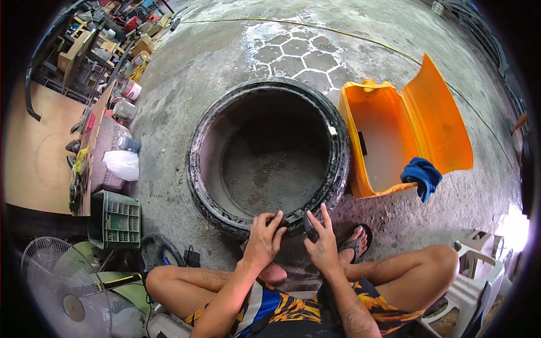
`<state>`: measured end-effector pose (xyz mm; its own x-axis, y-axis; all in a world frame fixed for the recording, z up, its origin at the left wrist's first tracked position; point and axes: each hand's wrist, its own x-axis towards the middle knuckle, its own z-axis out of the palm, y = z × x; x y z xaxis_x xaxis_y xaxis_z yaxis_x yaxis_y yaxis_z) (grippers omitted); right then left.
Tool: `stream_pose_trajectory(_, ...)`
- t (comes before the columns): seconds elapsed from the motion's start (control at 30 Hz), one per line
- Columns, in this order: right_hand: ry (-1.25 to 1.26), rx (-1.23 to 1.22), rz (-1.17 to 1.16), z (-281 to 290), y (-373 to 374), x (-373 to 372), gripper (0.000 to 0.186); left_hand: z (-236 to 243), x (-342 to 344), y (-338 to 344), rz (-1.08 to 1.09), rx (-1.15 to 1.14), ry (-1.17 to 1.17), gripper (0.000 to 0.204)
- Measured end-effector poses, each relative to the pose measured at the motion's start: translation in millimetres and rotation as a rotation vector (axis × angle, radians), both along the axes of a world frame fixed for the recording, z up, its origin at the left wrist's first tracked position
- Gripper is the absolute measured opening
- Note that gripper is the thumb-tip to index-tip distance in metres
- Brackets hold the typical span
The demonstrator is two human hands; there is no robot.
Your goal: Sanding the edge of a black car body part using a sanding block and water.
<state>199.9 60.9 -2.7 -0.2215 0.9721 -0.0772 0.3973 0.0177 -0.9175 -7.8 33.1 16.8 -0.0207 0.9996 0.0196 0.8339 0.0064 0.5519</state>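
The right hand (323, 249) has its fingers round a dark block (310, 227) at the round black-rimmed tub (195, 158); I can't tell whether the left hand (262, 242) grasps anything there. Right, an orange jerrycan (442, 121) holds cloudy liquid (385, 163). Farther, a pail (131, 90) bears unreadable print.

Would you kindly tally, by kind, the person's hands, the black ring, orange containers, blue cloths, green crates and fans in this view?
Hands: 2 (left hand, right hand)
Black ring: 1
Orange container: 1
Blue cloth: 1
Green crate: 1
Fan: 1
Total: 7
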Motion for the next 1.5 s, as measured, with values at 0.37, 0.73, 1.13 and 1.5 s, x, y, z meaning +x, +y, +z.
stream_pose_trajectory(0.37,0.180,-0.341,-0.010,20,13,-3,0.081,19,4,24,0.037,0.022,-0.299,0.046)
stream_pose_trajectory(0.73,0.135,-0.272,0.013,19,14,-4,0.081,23,35,55,-0.103,-0.025,-0.161,0.043)
stream_pose_trajectory(1.13,0.122,-0.317,0.042,20,16,-2,0.080,32,36,56,-0.095,-0.019,-0.149,0.038)
stream_pose_trajectory(1.5,0.087,-0.270,0.033,15,10,-5,0.083,29,37,71,-0.094,-0.032,-0.130,0.035)
